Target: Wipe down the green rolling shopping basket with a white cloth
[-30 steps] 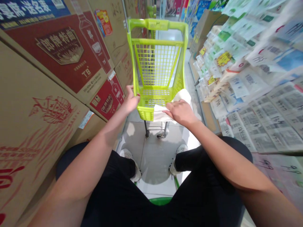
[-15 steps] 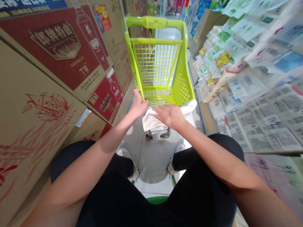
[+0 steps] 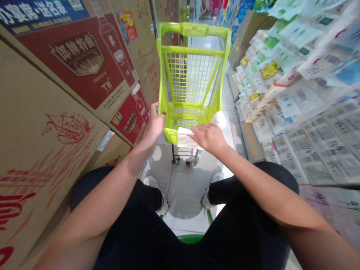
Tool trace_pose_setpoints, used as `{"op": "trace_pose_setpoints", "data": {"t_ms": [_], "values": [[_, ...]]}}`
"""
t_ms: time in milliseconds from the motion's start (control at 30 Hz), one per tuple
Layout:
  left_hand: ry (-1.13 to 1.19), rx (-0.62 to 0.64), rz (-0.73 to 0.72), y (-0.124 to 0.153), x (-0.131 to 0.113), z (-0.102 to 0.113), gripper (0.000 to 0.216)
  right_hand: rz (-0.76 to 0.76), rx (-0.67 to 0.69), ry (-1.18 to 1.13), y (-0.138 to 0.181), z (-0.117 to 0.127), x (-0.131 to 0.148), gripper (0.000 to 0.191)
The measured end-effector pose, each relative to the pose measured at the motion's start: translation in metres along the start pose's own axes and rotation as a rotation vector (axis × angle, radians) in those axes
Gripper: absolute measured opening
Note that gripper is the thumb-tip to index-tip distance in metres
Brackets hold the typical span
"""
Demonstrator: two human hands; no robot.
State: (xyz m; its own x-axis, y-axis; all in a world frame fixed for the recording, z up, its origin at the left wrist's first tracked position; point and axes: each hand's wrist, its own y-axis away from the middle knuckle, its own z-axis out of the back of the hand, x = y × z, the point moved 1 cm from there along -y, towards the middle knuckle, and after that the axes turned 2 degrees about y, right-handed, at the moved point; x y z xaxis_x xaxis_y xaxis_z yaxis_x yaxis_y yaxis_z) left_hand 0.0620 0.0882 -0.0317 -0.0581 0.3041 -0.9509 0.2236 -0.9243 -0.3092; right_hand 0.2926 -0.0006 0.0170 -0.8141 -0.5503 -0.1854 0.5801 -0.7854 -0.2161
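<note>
A lime-green shopping cart (image 3: 194, 50) stands in front of me, its low edge toward my knees. My left hand (image 3: 155, 122) is closed around the basket's left rim. On the near edge, my right hand (image 3: 208, 138) presses a white cloth (image 3: 185, 138) against the plastic, fingers curled over it. One end of the cloth drapes over the right front corner, beyond my right hand. Below the basket show the cart's metal legs and small casters (image 3: 191, 162).
Stacked cardboard boxes (image 3: 81, 67) with red printing wall in the left side. On the right, packaged goods (image 3: 292, 97) with handwritten prices are piled beside the aisle. Under me is a green seat (image 3: 190, 239); my shoes (image 3: 208, 198) rest on the tiled floor (image 3: 182, 195).
My left hand has shifted left, away from the cloth and onto the rim. The cart has turned slightly. The cloth's left end no longer hangs near my left hand, uncovering the front left corner.
</note>
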Motion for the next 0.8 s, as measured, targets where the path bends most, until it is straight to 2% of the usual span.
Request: {"op": "trace_pose_setpoints", "data": {"t_ms": [133,233,333,600,700,800], "values": [[0.02,0.029,0.012,0.023,-0.007,-0.024,0.046,-0.023,0.066,-0.002,-0.011,0.006,0.02,0.045],[0.027,0.108,0.04,0.023,-0.008,-0.026,0.05,-0.02,0.059,-0.016,-0.012,0.006,0.023,0.043],[0.041,0.156,0.099,0.012,-0.007,-0.014,0.054,0.024,0.005,-0.032,-0.007,0.004,0.013,0.044],[-0.072,0.123,0.156,-0.033,-0.011,0.035,0.053,0.111,-0.132,-0.057,0.023,0.002,-0.037,0.031],[-0.052,0.066,0.161,-0.043,-0.005,0.041,0.05,0.169,-0.154,-0.131,0.026,0.003,-0.049,0.039],[-0.016,-0.002,0.139,-0.04,-0.002,0.037,0.048,0.196,-0.145,-0.173,0.021,0.005,-0.054,0.04]]}}
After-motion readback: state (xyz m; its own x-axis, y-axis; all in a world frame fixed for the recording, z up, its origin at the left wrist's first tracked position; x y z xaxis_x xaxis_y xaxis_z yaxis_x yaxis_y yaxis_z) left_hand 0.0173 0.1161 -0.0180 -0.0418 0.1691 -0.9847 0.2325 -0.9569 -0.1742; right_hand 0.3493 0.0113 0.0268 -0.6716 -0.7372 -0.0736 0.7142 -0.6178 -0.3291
